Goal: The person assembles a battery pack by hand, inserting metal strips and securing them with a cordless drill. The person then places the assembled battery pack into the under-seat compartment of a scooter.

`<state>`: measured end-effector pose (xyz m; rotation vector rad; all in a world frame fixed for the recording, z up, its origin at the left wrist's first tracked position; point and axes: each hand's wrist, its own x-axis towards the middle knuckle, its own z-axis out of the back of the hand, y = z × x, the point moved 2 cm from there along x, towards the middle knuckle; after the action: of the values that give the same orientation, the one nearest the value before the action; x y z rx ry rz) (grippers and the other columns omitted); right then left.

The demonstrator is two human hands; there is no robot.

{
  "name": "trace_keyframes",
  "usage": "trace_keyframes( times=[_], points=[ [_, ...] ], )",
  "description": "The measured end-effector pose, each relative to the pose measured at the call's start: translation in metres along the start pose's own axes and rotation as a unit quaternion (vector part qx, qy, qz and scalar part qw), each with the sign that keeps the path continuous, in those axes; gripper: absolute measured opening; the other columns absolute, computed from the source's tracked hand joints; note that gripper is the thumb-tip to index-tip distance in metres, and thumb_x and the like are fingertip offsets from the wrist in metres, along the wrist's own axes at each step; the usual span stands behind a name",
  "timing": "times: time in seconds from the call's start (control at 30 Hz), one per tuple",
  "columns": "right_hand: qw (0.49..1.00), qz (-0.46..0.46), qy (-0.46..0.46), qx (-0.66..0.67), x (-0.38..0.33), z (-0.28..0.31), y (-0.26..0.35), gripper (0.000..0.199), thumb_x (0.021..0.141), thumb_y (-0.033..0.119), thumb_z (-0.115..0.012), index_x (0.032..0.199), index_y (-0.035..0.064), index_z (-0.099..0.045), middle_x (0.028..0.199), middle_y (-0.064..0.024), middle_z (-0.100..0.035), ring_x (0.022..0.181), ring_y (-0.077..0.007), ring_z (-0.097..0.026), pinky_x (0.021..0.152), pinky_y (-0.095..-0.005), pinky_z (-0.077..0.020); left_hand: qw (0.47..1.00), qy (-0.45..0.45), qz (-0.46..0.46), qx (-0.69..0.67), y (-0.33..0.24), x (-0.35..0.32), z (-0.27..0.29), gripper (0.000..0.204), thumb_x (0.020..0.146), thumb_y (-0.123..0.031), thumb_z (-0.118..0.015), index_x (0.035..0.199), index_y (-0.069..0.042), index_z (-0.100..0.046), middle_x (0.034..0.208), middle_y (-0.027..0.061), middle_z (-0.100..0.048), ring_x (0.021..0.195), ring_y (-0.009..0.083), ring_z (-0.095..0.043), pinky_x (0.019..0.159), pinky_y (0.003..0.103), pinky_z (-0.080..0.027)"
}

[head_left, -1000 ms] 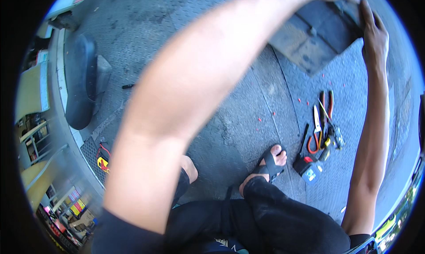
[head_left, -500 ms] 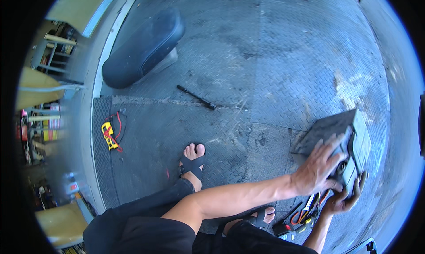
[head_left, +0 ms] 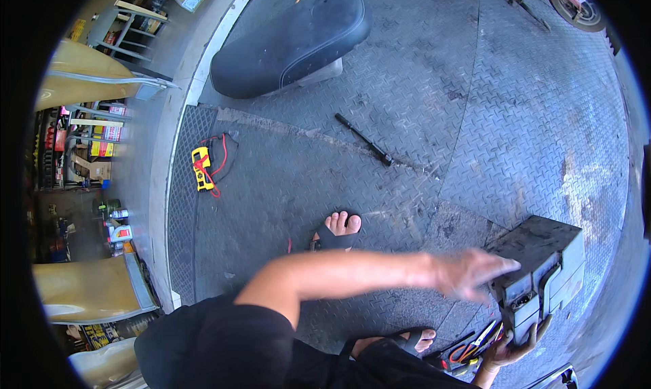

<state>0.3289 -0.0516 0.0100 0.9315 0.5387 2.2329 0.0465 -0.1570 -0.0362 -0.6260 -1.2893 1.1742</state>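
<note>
Half a second ago our left hand [head_left: 475, 275] rested flat on the dark grey box [head_left: 542, 270]; now it has lifted, blurred by motion, with its fingers spread wide and only the fingertips near the box's upper left corner. We cannot tell whether they touch it. Our view has also swung, so the box sits larger and lower right than before, on the diamond-plate metal floor [head_left: 488, 97].

Our right hand [head_left: 513, 347] stays under the box's near end, palm up, fingers curled around its lower edge and holding it. The box is boxy and dusty, with a strap or handle running down its front face, and it is tilted with one corner toward us.

Just left of the right hand lie pliers and cutters with red and orange handles [head_left: 472, 348], partly hidden by our leg. Our left foot in a black sandal [head_left: 337, 230] stands on the floor above the forearm, and the right sandal [head_left: 400, 340] shows near the lower edge.

Farther off, a black scooter seat [head_left: 291, 40] lies upside of centre, a thin black rod [head_left: 364, 139] lies below it, and a yellow meter with red and black leads [head_left: 202, 166] rests to the left by a grated strip. A wheel [head_left: 573, 2] shows at the top right.
</note>
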Motion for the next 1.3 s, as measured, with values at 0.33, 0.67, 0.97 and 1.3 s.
trace_keyframes(
  times=[0.33, 0.67, 0.97, 1.3],
  points=[
    [0.994, 0.081, -0.036, -0.058, 0.005, -0.008, -0.01, 0.064, 0.112, 0.052, -0.065, 0.144, -0.0013, -0.053, 0.163, -0.0372, -0.05, 0.15, -0.0538, -0.052, 0.123, -0.0628, -0.0424, 0.743, 0.257, 0.308, 0.536, 0.096, -0.128, 0.319, 0.052, 0.087, -0.006, -0.076, 0.138, -0.004, -0.064, 0.127, 0.0167, -0.067, 0.127, 0.0395, -0.064, 0.112, 0.048, -0.055],
    [0.997, 0.048, 0.02, -0.063, -0.005, 0.004, -0.02, 0.069, 0.107, 0.061, -0.069, 0.146, 0.0087, -0.047, 0.168, -0.0358, -0.044, 0.153, -0.0525, -0.048, 0.125, -0.0623, -0.0389, 0.733, 0.201, 0.415, 0.5, 0.084, -0.168, 0.294, 0.038, 0.085, -0.017, -0.085, 0.115, 0.002, -0.07, 0.116, 0.0286, -0.076, 0.108, 0.0497, -0.075, 0.09, 0.058, -0.063],
    [0.998, 0.053, 0.014, -0.009, -0.009, -0.005, -0.026, 0.079, 0.096, 0.061, -0.082, 0.152, 0.0134, -0.052, 0.168, -0.0372, -0.042, 0.155, -0.0553, -0.046, 0.126, -0.0637, -0.0383, 0.683, 0.25, 0.479, 0.491, 0.07, -0.154, 0.28, 0.036, 0.082, -0.013, -0.087, 0.11, 0.005, -0.074, 0.107, 0.0323, -0.077, 0.106, 0.0509, -0.075, 0.09, 0.056, -0.064],
    [0.999, 0.036, 0.017, 0.019, -0.009, -0.005, -0.023, 0.081, 0.095, 0.064, -0.08, 0.153, 0.0153, -0.053, 0.168, -0.0348, -0.044, 0.155, -0.0582, -0.044, 0.127, -0.0671, -0.0371, 0.59, 0.335, 0.474, 0.561, 0.069, -0.092, 0.247, 0.024, 0.09, -0.019, -0.078, 0.105, -0.001, -0.083, 0.113, 0.025, -0.082, 0.109, 0.0425, -0.08, 0.095, 0.051, -0.065]
  ],
)
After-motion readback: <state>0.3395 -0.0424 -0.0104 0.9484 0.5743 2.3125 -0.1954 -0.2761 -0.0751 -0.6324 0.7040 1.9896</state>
